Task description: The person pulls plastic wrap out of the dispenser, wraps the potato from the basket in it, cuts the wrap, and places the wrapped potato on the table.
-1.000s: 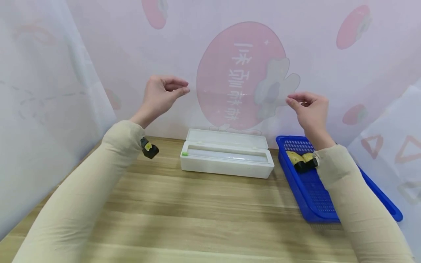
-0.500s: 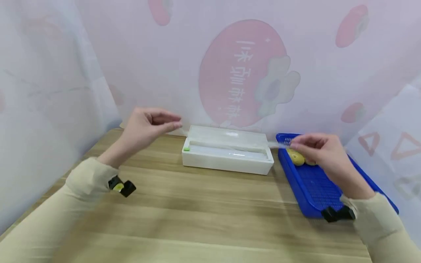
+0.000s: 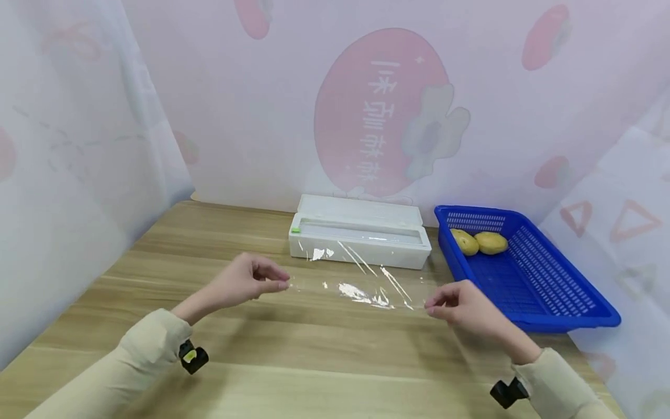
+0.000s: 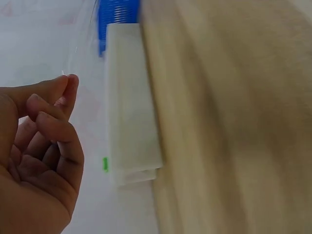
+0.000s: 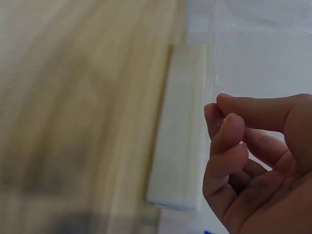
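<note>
A clear sheet of plastic wrap [image 3: 361, 293] stretches between my two hands above the table, bright with glare. My left hand [image 3: 245, 281] pinches its left edge between thumb and forefinger. At the right edge, my right hand [image 3: 463, 305] pinches the film the same way. Behind the sheet stands a long white wrap dispenser box [image 3: 361, 251], its lid [image 3: 361, 208] raised at the back. A roll lies inside, and a small green tab [image 3: 295, 230] shows at its left end. Both wrist views show the pinching fingertips, with the film there barely visible.
To the right sits a blue plastic basket [image 3: 586, 321] with two yellow potatoes [image 3: 491, 242] at its far left corner. A wooden table [image 3: 293, 372] lies under everything. Printed cloth [image 3: 251, 116] hangs close behind and at both sides.
Both hands have come down and nearer from in front of the back cloth, bringing the plastic wrap over the table in front of the box. The right hand has also moved clear of the basket's potatoes.
</note>
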A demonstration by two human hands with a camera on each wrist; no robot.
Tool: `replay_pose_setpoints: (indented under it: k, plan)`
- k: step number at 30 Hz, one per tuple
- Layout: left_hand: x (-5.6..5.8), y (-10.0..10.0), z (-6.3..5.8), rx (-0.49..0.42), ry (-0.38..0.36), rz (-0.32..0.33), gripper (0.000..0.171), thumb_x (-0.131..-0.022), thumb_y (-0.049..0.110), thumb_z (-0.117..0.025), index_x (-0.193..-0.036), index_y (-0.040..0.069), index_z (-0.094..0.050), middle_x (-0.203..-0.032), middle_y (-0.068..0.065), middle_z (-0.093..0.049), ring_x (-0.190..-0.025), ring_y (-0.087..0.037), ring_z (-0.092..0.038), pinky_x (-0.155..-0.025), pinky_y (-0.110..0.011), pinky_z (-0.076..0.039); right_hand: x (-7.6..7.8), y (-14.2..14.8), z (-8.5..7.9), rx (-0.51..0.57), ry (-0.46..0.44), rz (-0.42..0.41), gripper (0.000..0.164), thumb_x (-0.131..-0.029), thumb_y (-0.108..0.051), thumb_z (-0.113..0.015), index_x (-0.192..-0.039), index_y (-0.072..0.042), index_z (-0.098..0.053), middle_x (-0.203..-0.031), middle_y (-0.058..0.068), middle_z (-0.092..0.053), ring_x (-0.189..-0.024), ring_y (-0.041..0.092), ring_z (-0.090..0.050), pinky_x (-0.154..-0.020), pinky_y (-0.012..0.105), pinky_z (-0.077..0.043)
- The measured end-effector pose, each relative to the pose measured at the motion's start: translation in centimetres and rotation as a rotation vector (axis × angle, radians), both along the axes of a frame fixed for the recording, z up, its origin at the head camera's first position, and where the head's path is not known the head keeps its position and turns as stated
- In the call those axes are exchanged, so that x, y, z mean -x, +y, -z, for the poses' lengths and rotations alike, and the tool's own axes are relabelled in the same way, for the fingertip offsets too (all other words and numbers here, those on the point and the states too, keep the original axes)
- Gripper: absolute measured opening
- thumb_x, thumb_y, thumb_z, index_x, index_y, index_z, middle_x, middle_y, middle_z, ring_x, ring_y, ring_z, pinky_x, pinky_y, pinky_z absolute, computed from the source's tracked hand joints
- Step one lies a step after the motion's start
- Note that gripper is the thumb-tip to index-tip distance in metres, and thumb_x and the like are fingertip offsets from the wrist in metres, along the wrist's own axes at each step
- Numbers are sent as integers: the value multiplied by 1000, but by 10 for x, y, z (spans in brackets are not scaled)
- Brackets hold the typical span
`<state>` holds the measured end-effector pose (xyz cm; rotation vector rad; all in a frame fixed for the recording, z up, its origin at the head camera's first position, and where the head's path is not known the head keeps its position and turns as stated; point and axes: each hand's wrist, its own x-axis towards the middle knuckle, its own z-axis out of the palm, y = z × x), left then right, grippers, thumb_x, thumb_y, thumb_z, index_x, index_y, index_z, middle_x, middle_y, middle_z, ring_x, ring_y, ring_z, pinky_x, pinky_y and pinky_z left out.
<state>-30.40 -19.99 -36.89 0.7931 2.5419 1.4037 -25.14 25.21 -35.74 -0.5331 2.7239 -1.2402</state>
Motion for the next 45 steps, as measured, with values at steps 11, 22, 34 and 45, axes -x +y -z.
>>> replay_pose_setpoints:
  k: [11, 22, 34, 45]
  plan:
    - [-3, 14, 47, 69, -124, 55, 12, -90, 16, -72, -93, 4, -74, -76, -1, -71, -56, -16, -61, -44, -18, -37, 0, -4, 46, -14, -103, -89, 4, -84, -2, -74, -82, -5, -71, -74, 6, -65, -58, 7, -51, -48, 20, -42]
    - [-13, 17, 50, 65, -206, 8, 6, -86, 9, -75, -86, 5, -71, -73, -5, -71, -42, -7, -45, -38, -19, -33, -3, -8, 55, 69, -215, 16, 11, -93, -5, -65, -86, 3, -68, -71, 10, -70, -47, 12, -52, -41, 21, -42]
    - [-18, 28, 50, 46, -232, 25, 8, -86, 10, -76, -85, 4, -71, -72, -7, -71, -39, -6, -42, -39, -19, -36, -4, -4, 46, -29, -157, 97, 11, -81, -9, -79, -79, -4, -70, -66, 5, -68, -44, 12, -49, -40, 20, -35]
    - [-21, 28, 47, 47, -243, 10, 12, -82, 12, -80, -84, 3, -71, -70, -7, -70, -39, -6, -41, -39, -19, -35, -4, -4, 43, -32, -154, 130, 15, -77, -10, -83, -78, -4, -69, -63, 5, -66, -44, 11, -47, -40, 22, -37]
